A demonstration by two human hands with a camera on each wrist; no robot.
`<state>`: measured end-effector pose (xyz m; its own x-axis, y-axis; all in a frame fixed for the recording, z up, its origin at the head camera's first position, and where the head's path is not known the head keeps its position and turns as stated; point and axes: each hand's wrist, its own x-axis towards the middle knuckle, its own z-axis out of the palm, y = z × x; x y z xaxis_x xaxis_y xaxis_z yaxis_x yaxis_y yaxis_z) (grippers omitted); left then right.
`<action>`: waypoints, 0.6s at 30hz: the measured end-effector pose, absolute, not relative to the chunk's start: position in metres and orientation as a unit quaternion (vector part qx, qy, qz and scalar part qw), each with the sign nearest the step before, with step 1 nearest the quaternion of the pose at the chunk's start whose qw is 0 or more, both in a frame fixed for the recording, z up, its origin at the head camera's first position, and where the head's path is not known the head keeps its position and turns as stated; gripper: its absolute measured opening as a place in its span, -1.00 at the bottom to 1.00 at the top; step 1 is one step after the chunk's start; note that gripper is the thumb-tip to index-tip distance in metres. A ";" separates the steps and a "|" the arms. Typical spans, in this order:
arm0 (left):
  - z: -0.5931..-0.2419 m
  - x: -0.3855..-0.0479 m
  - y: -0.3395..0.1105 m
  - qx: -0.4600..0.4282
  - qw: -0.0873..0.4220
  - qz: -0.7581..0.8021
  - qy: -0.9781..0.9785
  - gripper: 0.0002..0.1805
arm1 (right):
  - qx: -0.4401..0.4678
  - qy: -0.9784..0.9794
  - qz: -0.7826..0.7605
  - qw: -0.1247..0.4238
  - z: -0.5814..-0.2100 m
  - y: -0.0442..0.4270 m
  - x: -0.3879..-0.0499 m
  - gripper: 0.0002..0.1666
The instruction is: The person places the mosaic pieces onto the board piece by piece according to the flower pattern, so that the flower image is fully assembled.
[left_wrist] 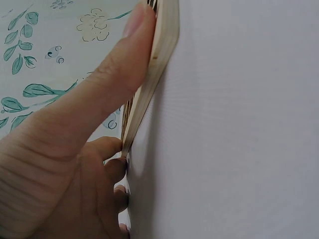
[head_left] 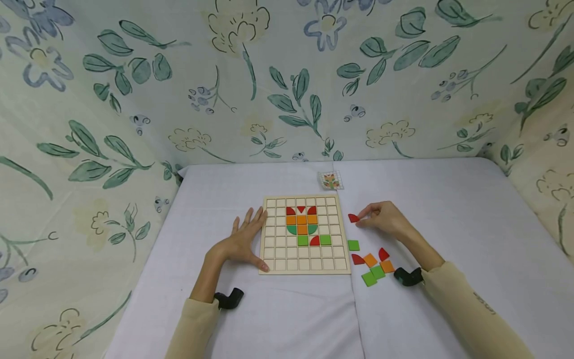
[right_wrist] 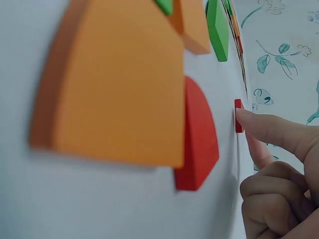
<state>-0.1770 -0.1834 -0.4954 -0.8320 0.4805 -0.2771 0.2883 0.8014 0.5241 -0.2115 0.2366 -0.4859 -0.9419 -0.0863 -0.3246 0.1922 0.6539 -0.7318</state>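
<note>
A wooden grid board (head_left: 279,253) lies on the white cloth, with red, orange and green tiles set in its squares. My left hand (head_left: 241,243) rests with spread fingers along the board's left edge, its thumb at the near left corner. Beyond the board's right side, my right hand (head_left: 386,219) pinches a red quarter-circle tile (head_left: 352,218) between thumb and finger. In the right wrist view that red tile (right_wrist: 238,122) is seen edge-on at the fingertips, the other fingers curled in. A green square tile (head_left: 354,245) lies just below, close to the board.
Several loose tiles lie right of the board, among them an orange square (head_left: 369,260), a red quarter-circle (head_left: 383,254) and a green square (head_left: 369,278). A small pattern card (head_left: 331,180) lies behind the board. Flower-printed cloth (head_left: 296,129) hangs at the back.
</note>
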 end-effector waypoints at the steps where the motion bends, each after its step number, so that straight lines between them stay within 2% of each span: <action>1: -0.495 -0.177 -0.184 0.207 0.202 0.238 0.927 0.69 | 0.027 0.892 -0.418 0.168 -0.486 0.236 -0.212 -0.63; 6: -0.495 -0.177 -0.184 0.209 0.200 0.243 0.926 0.69 | -0.019 0.883 -0.435 0.174 -0.488 0.238 -0.216 -0.51; 11: -0.495 -0.176 -0.184 0.212 0.197 0.245 0.925 0.68 | -0.072 0.881 -0.424 0.196 -0.491 0.240 -0.223 -0.56; 18: -0.497 -0.177 -0.185 0.213 0.200 0.239 0.926 0.69 | -0.068 0.887 -0.411 0.196 -0.494 0.240 -0.227 -0.60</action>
<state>-0.1773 -0.1851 -0.4973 -0.8300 0.4893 -0.2679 0.2982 0.7951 0.5282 -0.2271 0.2403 -0.4940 -0.9135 -0.2827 -0.2925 0.0407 0.6520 -0.7571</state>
